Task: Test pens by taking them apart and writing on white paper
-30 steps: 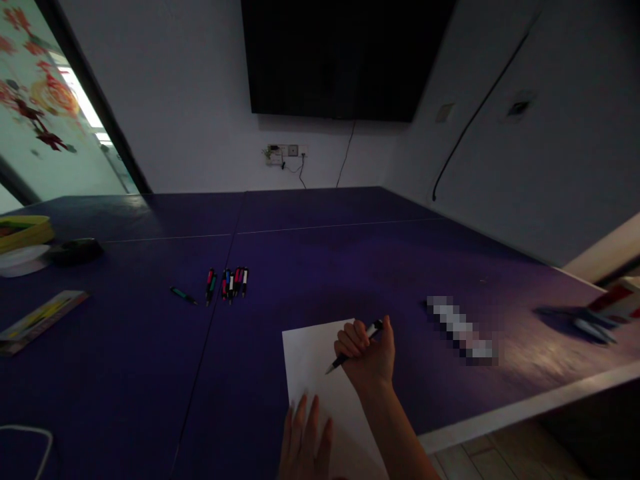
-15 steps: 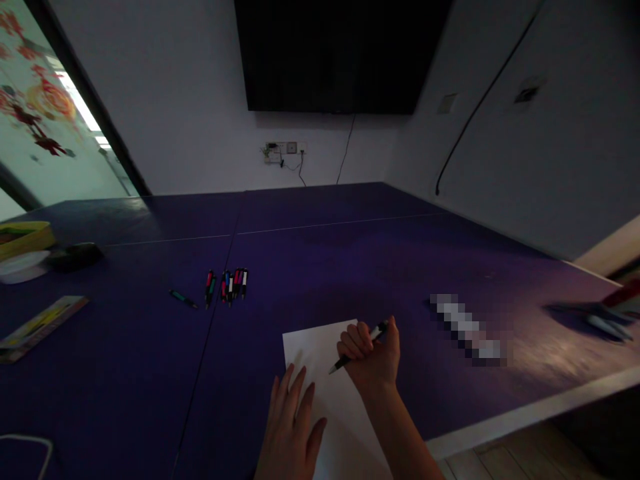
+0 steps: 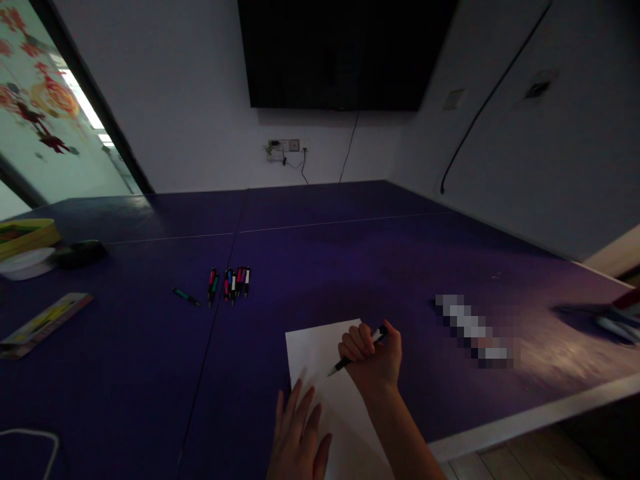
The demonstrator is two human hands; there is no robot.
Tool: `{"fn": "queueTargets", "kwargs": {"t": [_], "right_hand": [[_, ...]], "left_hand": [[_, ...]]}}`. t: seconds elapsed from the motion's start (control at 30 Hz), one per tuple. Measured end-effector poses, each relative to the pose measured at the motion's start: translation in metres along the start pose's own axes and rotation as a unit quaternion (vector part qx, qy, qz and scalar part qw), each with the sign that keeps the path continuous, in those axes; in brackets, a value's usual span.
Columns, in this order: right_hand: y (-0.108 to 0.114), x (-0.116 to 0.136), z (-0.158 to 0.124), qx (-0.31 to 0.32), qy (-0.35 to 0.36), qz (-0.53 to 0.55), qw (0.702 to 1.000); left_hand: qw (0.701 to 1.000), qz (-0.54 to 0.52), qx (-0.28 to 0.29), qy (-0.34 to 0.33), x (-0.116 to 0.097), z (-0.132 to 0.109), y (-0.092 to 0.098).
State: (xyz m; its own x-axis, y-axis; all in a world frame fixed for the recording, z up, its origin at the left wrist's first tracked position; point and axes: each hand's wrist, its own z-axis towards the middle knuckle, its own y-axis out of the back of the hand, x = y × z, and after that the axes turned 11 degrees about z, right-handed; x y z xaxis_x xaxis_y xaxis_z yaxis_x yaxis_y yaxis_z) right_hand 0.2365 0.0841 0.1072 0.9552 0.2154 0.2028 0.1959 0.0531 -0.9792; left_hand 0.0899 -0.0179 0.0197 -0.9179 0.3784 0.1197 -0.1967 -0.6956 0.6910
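A white sheet of paper [image 3: 313, 353] lies on the dark purple table [image 3: 350, 267] near its front edge. My right hand [image 3: 373, 360] is closed round a black and white pen [image 3: 356, 351], its tip pointing down-left just above the sheet. My left hand [image 3: 297, 437] rests flat on the sheet's lower left part, fingers stretched out and a little apart. A bunch of several coloured pens [image 3: 233, 282] lies further back to the left, and one teal pen [image 3: 186, 296] lies alone beside them.
At the far left are a yellow tray [image 3: 25, 233], a white plate [image 3: 23, 263], a dark object [image 3: 80, 252] and a flat printed box [image 3: 43, 323]. A white cable [image 3: 30, 437] lies bottom left. Blurred items sit at the right edge [image 3: 615, 320]. A dark screen [image 3: 345, 53] hangs on the wall.
My left hand slid up onto the sheet, then drew back a little. My right hand with the pen has hardly moved.
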Motion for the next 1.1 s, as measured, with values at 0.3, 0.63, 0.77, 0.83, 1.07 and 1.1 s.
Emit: {"fn": "queueTargets", "kwargs": {"t": [0.3,0.63,0.77,0.83,1.07,1.1], "right_hand": [[-0.01,-0.007,-0.004,-0.01,0.0,0.017,1.0],[0.012,-0.023,-0.008,0.022,-0.024,-0.235,0.971],[0.038,0.085,0.01,-0.146,0.177,-0.607,0.761],[0.057,0.155,0.014,-0.303,0.23,-0.759,0.527],[0.135,0.291,0.012,-0.441,0.068,-0.832,0.328],[0.141,0.296,0.012,-0.427,0.073,-0.836,0.337]], "left_hand": [[0.996,-0.008,0.055,0.07,0.014,0.034,0.016],[0.983,-0.111,0.126,0.078,0.011,0.052,0.013],[0.991,-0.1,0.058,0.068,0.021,0.039,0.015],[0.992,-0.096,0.039,0.067,0.025,0.032,0.017],[0.992,-0.1,0.029,0.071,0.026,0.028,0.023],[0.992,-0.1,0.032,0.071,0.025,0.029,0.024]]}}
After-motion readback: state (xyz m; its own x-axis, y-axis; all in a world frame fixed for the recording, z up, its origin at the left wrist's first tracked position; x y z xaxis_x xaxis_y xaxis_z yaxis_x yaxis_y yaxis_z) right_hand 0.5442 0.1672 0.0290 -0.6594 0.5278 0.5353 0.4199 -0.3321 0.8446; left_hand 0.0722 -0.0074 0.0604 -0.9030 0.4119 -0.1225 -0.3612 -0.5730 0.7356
